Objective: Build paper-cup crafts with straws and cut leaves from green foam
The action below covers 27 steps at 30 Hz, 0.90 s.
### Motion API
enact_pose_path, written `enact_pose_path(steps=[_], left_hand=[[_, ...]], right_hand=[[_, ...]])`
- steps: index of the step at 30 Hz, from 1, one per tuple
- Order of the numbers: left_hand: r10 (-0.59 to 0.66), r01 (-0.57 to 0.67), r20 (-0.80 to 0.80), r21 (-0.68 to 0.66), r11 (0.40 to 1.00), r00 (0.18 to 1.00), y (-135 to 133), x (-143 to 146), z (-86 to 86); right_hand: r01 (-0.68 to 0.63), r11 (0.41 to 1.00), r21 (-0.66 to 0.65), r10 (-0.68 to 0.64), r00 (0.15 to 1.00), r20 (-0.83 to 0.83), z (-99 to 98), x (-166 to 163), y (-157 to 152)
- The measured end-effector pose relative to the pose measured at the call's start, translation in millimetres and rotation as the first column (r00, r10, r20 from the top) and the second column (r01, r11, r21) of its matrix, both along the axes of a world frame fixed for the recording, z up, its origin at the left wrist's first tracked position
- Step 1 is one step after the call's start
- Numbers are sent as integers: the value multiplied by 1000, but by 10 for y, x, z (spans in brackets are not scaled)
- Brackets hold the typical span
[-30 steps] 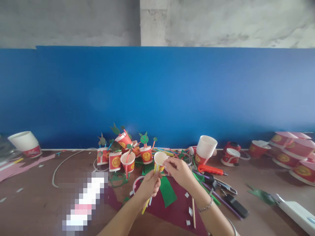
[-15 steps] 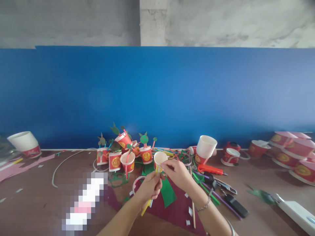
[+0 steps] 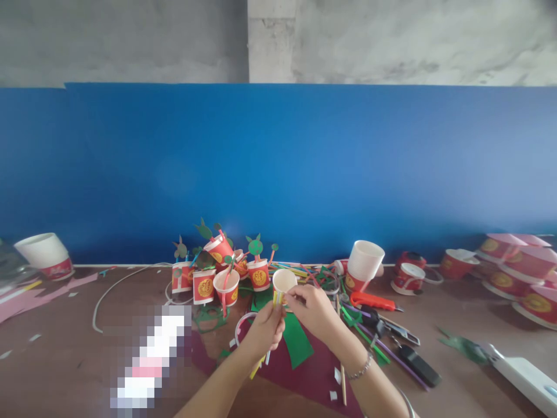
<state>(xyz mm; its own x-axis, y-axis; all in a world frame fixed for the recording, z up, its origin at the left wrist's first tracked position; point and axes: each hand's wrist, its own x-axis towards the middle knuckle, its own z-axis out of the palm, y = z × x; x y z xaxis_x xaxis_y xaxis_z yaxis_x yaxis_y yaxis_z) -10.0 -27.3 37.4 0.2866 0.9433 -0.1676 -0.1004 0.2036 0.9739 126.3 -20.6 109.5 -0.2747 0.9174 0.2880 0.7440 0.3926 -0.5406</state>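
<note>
My left hand [image 3: 267, 330] is closed around thin yellow and white strips [image 3: 277, 298], perhaps straws; their lower ends stick out below the fist. Finger and thumb of my right hand [image 3: 312, 309] pinch together at the strips' upper end, though what exactly they grip is hidden. Right behind the strips is a white-lined paper cup [image 3: 285, 280]. Under my hands lie a green paper strip [image 3: 296, 342] and a dark red sheet [image 3: 304, 386] with small white scraps on it.
Red paper cups [image 3: 203, 286] with green cut-outs and straws cluster at left. To the right are a stack of white cups [image 3: 365, 259], an orange cutter [image 3: 373, 300], a black key fob [image 3: 418, 364] and a white tool [image 3: 522, 374]. A blue panel [image 3: 278, 174] stands behind the table.
My right fingers have moved slightly down and left along the strips. The yellow at their top end shows wider now. My left hand keeps its hold.
</note>
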Motion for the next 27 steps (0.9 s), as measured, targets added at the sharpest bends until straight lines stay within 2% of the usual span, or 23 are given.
enact_pose_path(steps=[2, 4, 6, 8, 13, 18, 23, 27], left_hand=[[42, -41, -20, 48, 998, 999, -20, 5, -3], [110, -93, -86, 185, 978, 990, -54, 3, 13], [183, -97, -208, 365, 926, 961, -93, -5, 41], [236, -41, -352, 482, 875, 906, -126, -13, 69], [297, 51, -601, 492, 869, 742, -155, -21, 87], [312, 96, -684, 488, 868, 660, -166, -15, 92], [314, 105, -706, 481, 870, 635, -178, -8, 104], [312, 90, -637, 517, 851, 705, -179, -14, 99]], right_hand=[[21, 1000, 11, -22, 998, 61, 11, -27, -30], [32, 999, 23, -35, 993, 112, 22, -55, -54], [25, 999, 33, -29, 988, 154, 34, -80, -70], [18, 999, 40, -25, 982, 189, 45, -99, -79], [46, 998, 50, -55, 978, 200, 59, -119, -104], [58, 998, 7, -58, 989, 139, 56, -118, -121], [95, 995, -29, -91, 989, 115, 42, -117, -118], [123, 992, -38, -117, 984, 137, 49, -111, -119]])
